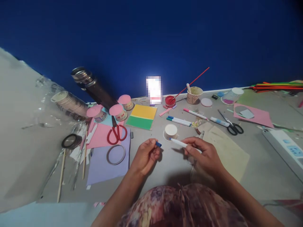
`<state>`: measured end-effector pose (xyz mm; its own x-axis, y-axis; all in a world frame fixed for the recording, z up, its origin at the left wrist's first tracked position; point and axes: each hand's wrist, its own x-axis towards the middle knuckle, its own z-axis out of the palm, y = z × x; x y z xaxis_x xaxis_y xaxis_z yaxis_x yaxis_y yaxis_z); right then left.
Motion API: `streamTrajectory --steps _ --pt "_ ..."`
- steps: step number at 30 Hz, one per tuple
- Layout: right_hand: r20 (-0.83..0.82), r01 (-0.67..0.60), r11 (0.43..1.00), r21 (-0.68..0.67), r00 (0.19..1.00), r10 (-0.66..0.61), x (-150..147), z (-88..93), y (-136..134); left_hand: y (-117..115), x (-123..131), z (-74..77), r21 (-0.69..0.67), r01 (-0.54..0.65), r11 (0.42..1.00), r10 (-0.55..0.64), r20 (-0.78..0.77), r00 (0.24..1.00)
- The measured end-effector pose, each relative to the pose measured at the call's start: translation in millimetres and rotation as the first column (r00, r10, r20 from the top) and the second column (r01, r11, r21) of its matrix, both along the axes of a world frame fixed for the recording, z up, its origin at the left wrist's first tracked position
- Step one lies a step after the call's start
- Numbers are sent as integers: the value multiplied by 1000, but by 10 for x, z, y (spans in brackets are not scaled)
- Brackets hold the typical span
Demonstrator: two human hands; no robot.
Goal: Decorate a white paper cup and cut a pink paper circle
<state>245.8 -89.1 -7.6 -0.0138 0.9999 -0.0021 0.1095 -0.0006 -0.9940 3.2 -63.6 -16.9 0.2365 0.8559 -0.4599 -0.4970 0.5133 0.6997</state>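
Between the fingers of my left hand [148, 155] is a small dark blue marker cap [158, 144]. My right hand [204, 153] grips a white marker [179, 143], its uncapped blue tip pointing left toward the cap. Just beyond the tip, a small white paper cup [170, 130] stands upside down, its wide rim on the table. The cap and the marker are apart. Two capped markers [179, 121], blue and green, lie behind the cup, with a pink-capped marker [196, 114] farther back.
Left: red-handled scissors [117, 134], a tape ring [115, 154] on purple paper [107, 171], a dark flask [99, 91] and stacked cups [69, 104]. Right: black scissors [234, 127], a glue stick [219, 121], pink paper [260, 116] and a power strip [287, 148]. A blue wall [151, 41] rises behind.
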Motion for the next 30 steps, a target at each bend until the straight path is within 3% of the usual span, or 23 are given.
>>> streamTrajectory --steps 4,9,18,23,27,29,30 --pt "247 -125 985 115 965 93 -131 113 -38 58 63 34 -44 -62 997 68 162 985" --pt "329 -124 974 188 943 56 -151 110 -9 49 130 66 6 -27 1000 26 163 986" --pt "376 -138 971 196 925 55 -112 44 16 3 168 103 113 -15 994 20 -40 999" --pt "322 -105 982 154 945 51 -210 -18 -67 -54 243 119 183 31 983 0 -163 987" --pt "317 -186 982 16 933 171 -261 33 7 95 174 176 193 61 979 -2 -291 957" --pt "430 -287 956 51 871 239 -147 114 194 234 88 211 185 79 980 -13 -332 943" --pt "527 -254 964 79 831 176 -46 157 321 307 39 224 176 94 980 -26 -352 935"
